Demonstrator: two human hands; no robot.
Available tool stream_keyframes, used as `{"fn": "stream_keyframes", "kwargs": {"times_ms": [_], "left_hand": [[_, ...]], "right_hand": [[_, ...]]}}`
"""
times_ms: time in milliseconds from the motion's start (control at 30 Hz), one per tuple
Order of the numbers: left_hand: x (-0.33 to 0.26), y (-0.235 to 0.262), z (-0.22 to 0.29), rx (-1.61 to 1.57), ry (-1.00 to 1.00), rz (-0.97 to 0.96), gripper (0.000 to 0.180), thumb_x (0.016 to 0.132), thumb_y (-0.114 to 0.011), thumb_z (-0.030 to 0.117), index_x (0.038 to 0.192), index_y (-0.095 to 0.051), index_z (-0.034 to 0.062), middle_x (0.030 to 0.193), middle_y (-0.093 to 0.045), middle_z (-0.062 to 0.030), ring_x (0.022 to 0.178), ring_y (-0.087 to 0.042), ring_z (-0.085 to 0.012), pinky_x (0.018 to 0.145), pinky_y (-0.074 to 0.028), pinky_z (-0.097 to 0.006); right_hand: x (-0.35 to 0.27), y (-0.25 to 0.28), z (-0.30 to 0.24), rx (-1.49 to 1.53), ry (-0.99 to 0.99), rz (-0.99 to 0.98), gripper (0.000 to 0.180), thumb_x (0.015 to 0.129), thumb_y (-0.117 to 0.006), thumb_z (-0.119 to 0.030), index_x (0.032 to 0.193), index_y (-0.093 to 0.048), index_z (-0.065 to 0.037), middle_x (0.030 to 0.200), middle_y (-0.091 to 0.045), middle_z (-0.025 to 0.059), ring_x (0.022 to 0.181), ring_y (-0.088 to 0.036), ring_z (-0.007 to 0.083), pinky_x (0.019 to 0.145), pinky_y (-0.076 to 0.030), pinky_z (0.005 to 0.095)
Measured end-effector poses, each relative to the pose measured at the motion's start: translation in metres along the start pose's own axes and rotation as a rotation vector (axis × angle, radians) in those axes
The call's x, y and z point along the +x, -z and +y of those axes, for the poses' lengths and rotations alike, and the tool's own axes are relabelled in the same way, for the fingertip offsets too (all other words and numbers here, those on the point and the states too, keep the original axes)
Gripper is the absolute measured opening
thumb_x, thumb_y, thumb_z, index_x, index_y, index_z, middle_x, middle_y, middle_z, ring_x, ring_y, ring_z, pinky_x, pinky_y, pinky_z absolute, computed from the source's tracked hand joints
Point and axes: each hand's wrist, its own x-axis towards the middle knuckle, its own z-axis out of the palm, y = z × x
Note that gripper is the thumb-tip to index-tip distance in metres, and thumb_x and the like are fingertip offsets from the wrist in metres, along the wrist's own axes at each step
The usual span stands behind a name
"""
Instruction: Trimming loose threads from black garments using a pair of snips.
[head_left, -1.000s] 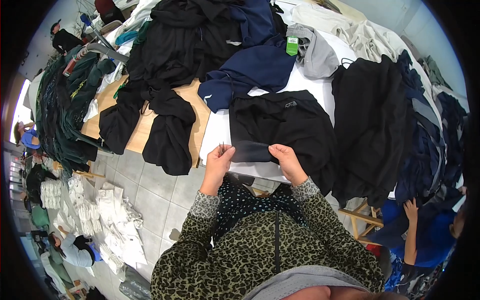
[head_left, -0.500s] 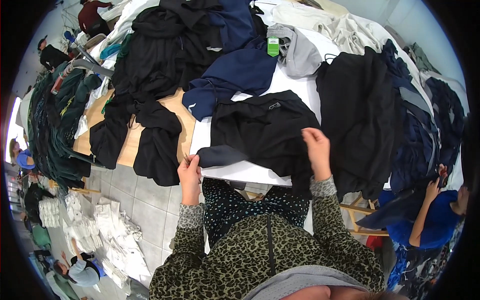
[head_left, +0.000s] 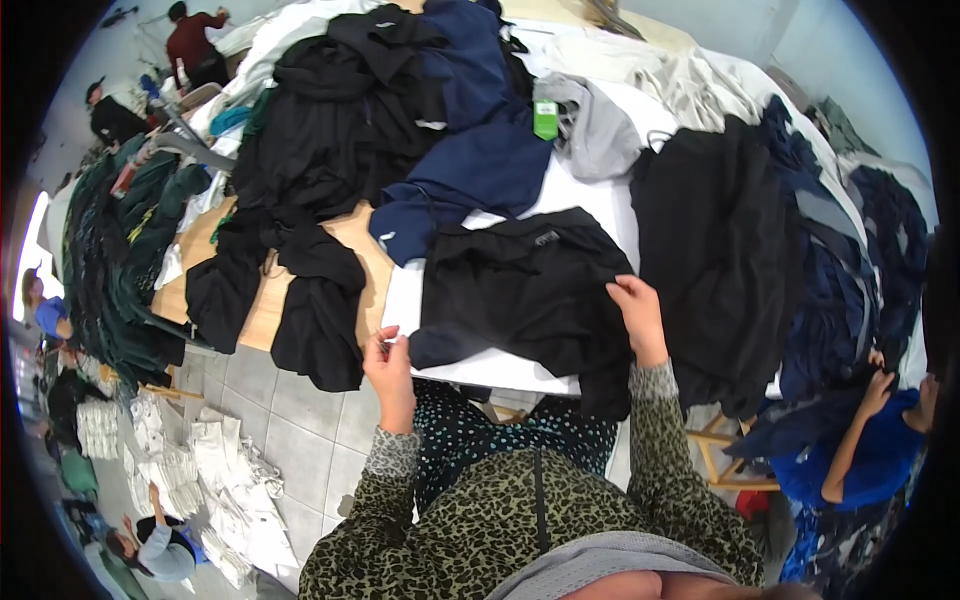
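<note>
A black garment (head_left: 520,290) lies spread on the white table top (head_left: 590,195) in front of me. My right hand (head_left: 636,312) rests flat on the garment's right side, fingers pressing the cloth. My left hand (head_left: 388,358) hovers at the table's near left corner, beside the garment's lower left edge, and pinches a small pale item between thumb and finger. Both forearms wear a leopard-print sleeve with grey cuffs.
A navy garment (head_left: 470,170) and a black heap (head_left: 340,130) lie behind. A tall black pile (head_left: 715,250) stands on the right, a grey garment (head_left: 600,130) behind it. A person in blue (head_left: 860,450) is at the right. White cloth stacks (head_left: 220,480) cover the tiled floor.
My hands moved apart from the garment's near edge. The right hand went up onto the cloth at the right; the left hand dropped to the table's left corner.
</note>
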Motion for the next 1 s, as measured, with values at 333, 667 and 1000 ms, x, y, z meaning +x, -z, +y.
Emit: {"fn": "stream_keyframes", "kwargs": {"times_ms": [333, 667, 1000], "left_hand": [[-0.060, -0.067, 0.005, 0.280, -0.238, -0.538, 0.034, 0.075, -0.073, 0.012, 0.103, -0.059, -0.0021, 0.089, -0.059, -0.0052, 0.071, -0.055, -0.0091, 0.062, -0.046, -0.023], [-0.055, -0.056, 0.014, -0.155, 0.318, -0.605, 0.017, 0.088, -0.062, 0.011, 0.102, -0.061, 0.0013, 0.070, -0.054, 0.0054, 0.052, -0.043, 0.0002, 0.046, -0.034, -0.017], [-0.054, -0.045, 0.025, -0.324, 0.507, -0.793, 0.015, 0.090, -0.061, 0.014, 0.101, -0.060, 0.0052, 0.066, -0.048, 0.0065, 0.048, -0.042, -0.0027, 0.042, -0.032, -0.018]], "right_hand": [[-0.122, -0.110, -0.028, 0.825, -0.414, -0.301, 0.027, 0.094, -0.054, -0.024, 0.105, -0.060, 0.000, 0.086, -0.060, 0.0031, 0.076, -0.057, 0.0109, 0.073, -0.050, 0.0293], [-0.116, -0.096, -0.014, -0.265, 0.336, 0.032, 0.039, 0.070, -0.071, -0.003, 0.103, -0.051, 0.000, 0.102, -0.048, 0.0127, 0.090, -0.052, 0.0263, 0.077, -0.045, 0.0333], [-0.088, -0.051, -0.004, -0.421, 0.356, 0.103, 0.026, 0.074, -0.058, 0.006, 0.099, -0.056, 0.002, 0.086, -0.050, 0.0090, 0.068, -0.053, 0.0172, 0.060, -0.042, 0.0265]]}}
